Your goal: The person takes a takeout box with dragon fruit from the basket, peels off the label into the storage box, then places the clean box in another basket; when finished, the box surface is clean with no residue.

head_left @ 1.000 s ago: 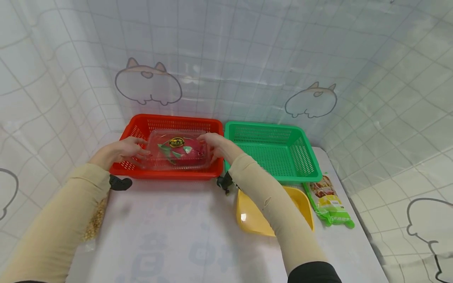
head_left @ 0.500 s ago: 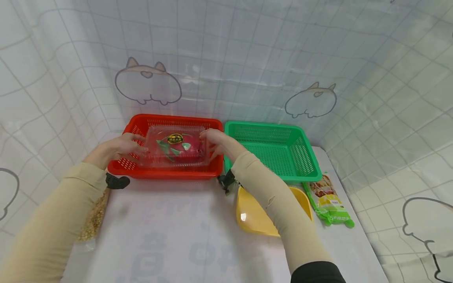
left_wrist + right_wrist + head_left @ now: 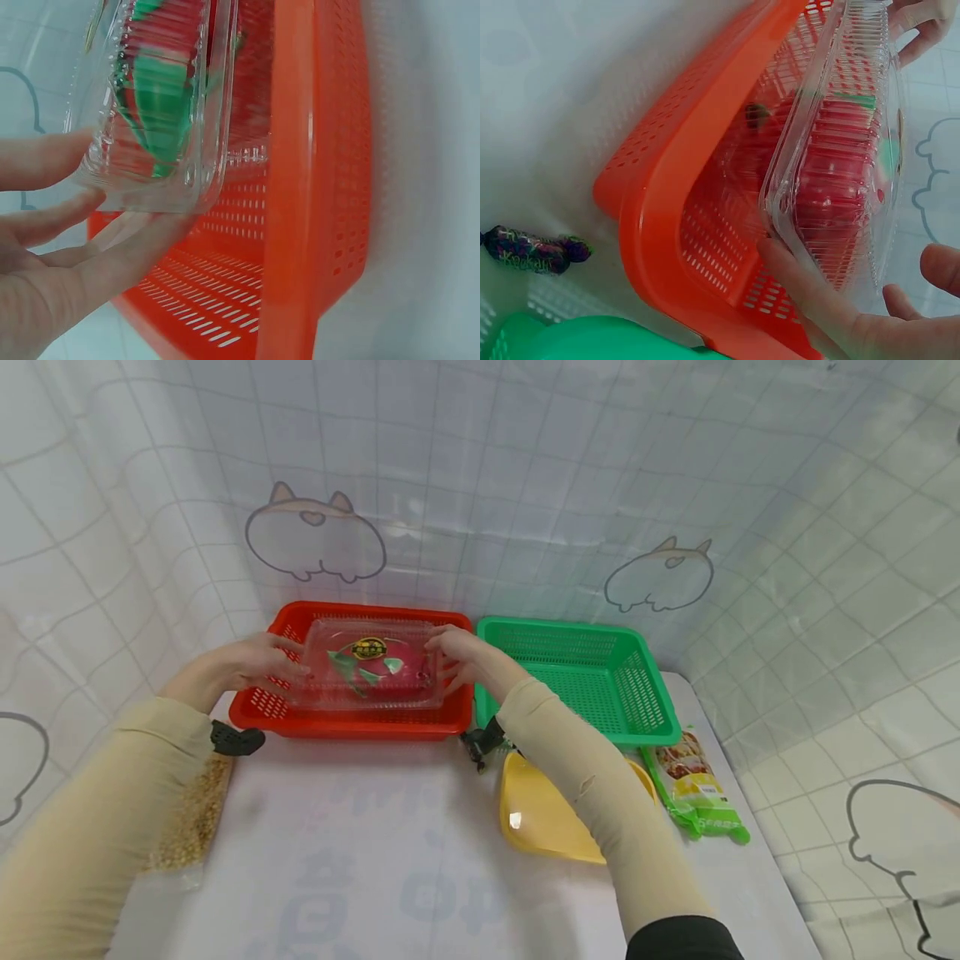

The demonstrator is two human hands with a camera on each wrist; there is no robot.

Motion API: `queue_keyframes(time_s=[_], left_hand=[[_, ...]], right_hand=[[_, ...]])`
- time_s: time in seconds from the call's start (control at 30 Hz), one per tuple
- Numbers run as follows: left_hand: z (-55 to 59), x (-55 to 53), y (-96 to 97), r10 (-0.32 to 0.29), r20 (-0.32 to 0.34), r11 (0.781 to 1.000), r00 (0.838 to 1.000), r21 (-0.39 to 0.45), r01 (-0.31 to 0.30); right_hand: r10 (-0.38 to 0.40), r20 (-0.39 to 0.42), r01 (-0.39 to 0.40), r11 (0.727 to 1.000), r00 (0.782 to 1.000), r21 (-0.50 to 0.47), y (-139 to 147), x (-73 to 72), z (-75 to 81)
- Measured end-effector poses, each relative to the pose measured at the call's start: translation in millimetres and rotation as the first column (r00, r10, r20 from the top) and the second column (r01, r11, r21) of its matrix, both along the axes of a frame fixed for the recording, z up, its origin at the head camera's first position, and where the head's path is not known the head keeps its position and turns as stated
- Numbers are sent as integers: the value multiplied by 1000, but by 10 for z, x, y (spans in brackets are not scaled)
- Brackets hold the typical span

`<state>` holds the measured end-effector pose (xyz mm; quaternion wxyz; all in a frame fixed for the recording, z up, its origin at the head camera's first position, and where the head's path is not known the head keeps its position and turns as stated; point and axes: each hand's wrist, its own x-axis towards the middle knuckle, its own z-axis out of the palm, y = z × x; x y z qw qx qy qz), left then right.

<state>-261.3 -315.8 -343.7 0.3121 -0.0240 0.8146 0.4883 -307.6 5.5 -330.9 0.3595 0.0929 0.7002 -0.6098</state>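
Note:
A clear plastic clamshell box (image 3: pixel 318 681) with a round gold-and-black label is tilted over the red basket (image 3: pixel 367 731). Inside it lies a red, green-scaled dragon fruit (image 3: pixel 408 664). My left hand (image 3: pixel 255 662) holds the box's left end; in the left wrist view, some fingers (image 3: pixel 135 251) reach beneath its edge. At the opposite end my right hand (image 3: pixel 472 660) holds it, and the right wrist view shows a finger (image 3: pixel 802 277) under the lower rim. The underside of the box is partly hidden.
Beside the red basket stands a green basket (image 3: pixel 585 693). A yellow container (image 3: pixel 547 818) sits in front, partly behind my right sleeve. A green-and-yellow food packet (image 3: pixel 697 785) lies at right, a bag of tan pieces (image 3: pixel 191 827) at left. A wrapped candy (image 3: pixel 529 251) lies near the baskets.
Both hands have moved the box slightly up and left in the head view, and more of the red basket's front shows below it. The baskets stay in place.

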Motion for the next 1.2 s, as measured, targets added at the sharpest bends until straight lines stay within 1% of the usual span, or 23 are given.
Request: queue_keyframes(time_s=[0.17, 0.4, 0.53, 0.67, 0.8, 0.87, 0.97, 1.13, 1.2], left_hand=[[62, 5, -6, 14, 16, 1000, 1000, 4, -14], [172, 62, 18, -6, 18, 999, 1000, 46, 5], [208, 88, 25, -1, 16, 998, 1000, 63, 0], [230, 97, 12, -8, 4, 999, 1000, 50, 8], [269, 109, 3, -29, -1, 999, 1000, 29, 29], [291, 127, 2, -32, 2, 999, 999, 44, 32], [309, 166, 6, -19, 1, 997, 1000, 72, 19], [322, 257, 33, 30, -9, 993, 1000, 112, -29], [322, 292, 54, 51, -13, 989, 999, 137, -48]], right_hand=[[6, -29, -6, 1000, 1000, 3, 18, 17, 61], [-7, -55, 8, 1000, 998, 16, 92, 47, 155], [-7, -73, 8, 1000, 997, 21, 134, 64, 191], [-1, -89, 3, 1000, 996, 17, 160, 101, 238], [10, -106, -10, 1000, 994, 1, 183, 141, 285], [16, -116, -16, 1000, 993, -3, 197, 160, 304], [13, -132, -15, 1000, 991, -15, 225, 189, 322], [28, -162, -33, 999, 986, -27, 284, 253, 321], [45, -182, -48, 999, 982, -12, 307, 286, 321]])
